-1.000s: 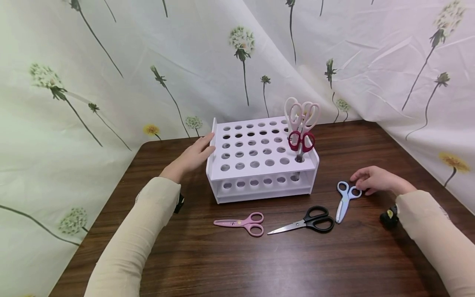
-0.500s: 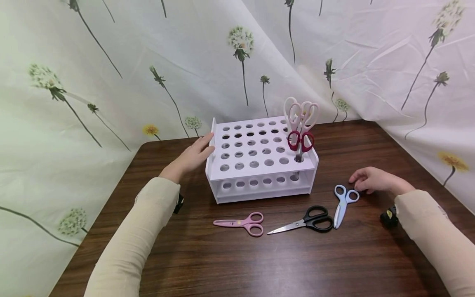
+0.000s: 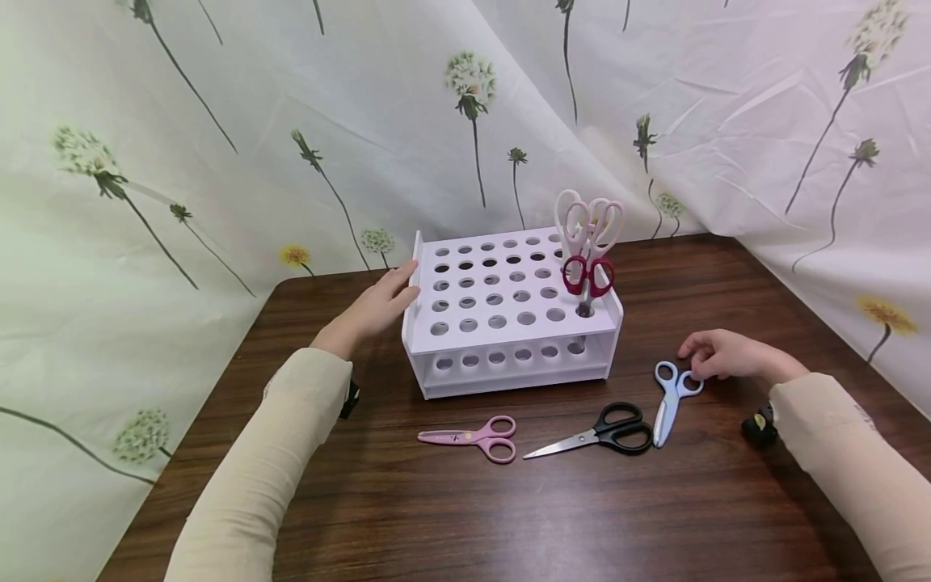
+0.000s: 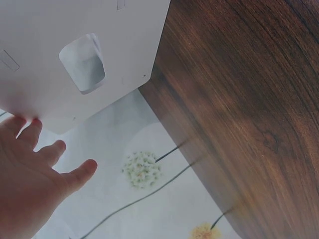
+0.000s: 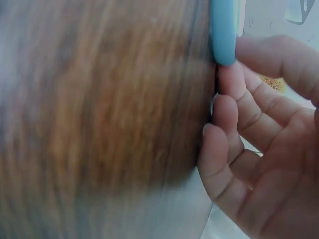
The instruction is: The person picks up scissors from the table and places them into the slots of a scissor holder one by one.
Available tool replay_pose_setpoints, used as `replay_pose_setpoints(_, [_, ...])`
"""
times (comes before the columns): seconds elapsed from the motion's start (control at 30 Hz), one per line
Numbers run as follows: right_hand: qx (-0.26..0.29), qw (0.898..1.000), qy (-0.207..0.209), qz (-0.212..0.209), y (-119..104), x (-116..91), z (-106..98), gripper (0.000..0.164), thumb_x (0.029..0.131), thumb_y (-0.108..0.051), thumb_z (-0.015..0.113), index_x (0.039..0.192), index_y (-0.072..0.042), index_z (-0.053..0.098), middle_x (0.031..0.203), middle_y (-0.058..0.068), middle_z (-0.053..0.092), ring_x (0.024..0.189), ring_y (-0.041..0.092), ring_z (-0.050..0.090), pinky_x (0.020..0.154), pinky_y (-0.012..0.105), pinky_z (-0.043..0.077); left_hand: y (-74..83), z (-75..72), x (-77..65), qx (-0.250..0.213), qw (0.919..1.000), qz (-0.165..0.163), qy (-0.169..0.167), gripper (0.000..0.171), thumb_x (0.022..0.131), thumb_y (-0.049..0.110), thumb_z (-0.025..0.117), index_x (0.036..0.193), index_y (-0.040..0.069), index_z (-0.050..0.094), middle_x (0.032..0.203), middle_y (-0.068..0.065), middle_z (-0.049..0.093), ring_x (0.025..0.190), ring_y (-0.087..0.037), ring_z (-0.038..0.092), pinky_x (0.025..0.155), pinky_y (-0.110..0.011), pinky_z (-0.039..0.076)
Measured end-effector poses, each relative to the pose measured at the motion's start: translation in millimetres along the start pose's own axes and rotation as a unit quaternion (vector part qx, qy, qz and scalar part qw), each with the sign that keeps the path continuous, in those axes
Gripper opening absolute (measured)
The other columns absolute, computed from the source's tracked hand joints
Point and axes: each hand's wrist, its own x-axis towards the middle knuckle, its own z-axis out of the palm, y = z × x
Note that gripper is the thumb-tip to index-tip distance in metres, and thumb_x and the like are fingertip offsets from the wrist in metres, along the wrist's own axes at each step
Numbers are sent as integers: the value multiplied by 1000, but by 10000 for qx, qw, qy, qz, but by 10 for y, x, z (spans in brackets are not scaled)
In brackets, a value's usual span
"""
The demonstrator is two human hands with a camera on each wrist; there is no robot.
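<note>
My left hand [image 3: 369, 309] rests its fingers on the left side panel of a white rack [image 3: 480, 343] with rows of round holes. In the left wrist view, the fingertips [image 4: 34, 124] touch that panel beside its cutout. My right hand [image 3: 727, 356] is at the light blue scissors [image 3: 669, 408], which lie on the table with the blades toward me. Thumb and index finger pinch the end of one handle ring [image 5: 224, 35] in the right wrist view, the other fingertips bent down at the tabletop. Black-handled scissors [image 3: 604, 432] and pink scissors [image 3: 476, 439] lie in front of the rack.
Several scissors stand handles up in the rack's right end, among them red-handled scissors [image 3: 587, 276] at the front and pale pink-handled scissors [image 3: 579, 230] behind. The wooden table [image 3: 407, 517] backs onto a flower-print cloth [image 3: 349, 121].
The light blue scissors have shifted slightly left and toward me, mostly in the first half second. My right hand has since moved a little left onto their handle. My left hand stays put.
</note>
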Motion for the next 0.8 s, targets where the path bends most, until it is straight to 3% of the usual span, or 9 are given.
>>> replay_pose_setpoints(0.2, [-148, 9997, 157, -84, 0, 4, 8, 29, 76, 3, 59, 102, 12, 53, 73, 4, 57, 61, 14, 50, 53, 25, 40, -15, -5, 1, -5, 10000, 30, -5, 60, 98, 43, 32, 150, 22, 12, 153, -1, 10, 138, -24, 1, 107, -48, 10])
replay_pose_setpoints(0.47, [-262, 9989, 393, -47, 3, 2, -23, 18, 81, 3, 56, 96, 13, 63, 84, 7, 62, 73, 18, 57, 63, 32, 51, -13, -4, -6, -46, 10000, 40, -24, 60, 98, 43, 32, 150, 21, 12, 153, -1, 9, 138, -24, 0, 107, -47, 9])
replay_pose_setpoints(0.8, [520, 9973, 515, -101, 39, -54, -53, 31, 85, 3, 51, 109, 22, 52, 92, 13, 63, 74, 17, 61, 66, 32, 53, -2, -6, -7, -40, 10000, 23, -30, 59, 98, 40, 34, 150, 21, 12, 153, -1, 10, 138, -24, 0, 107, -48, 9])
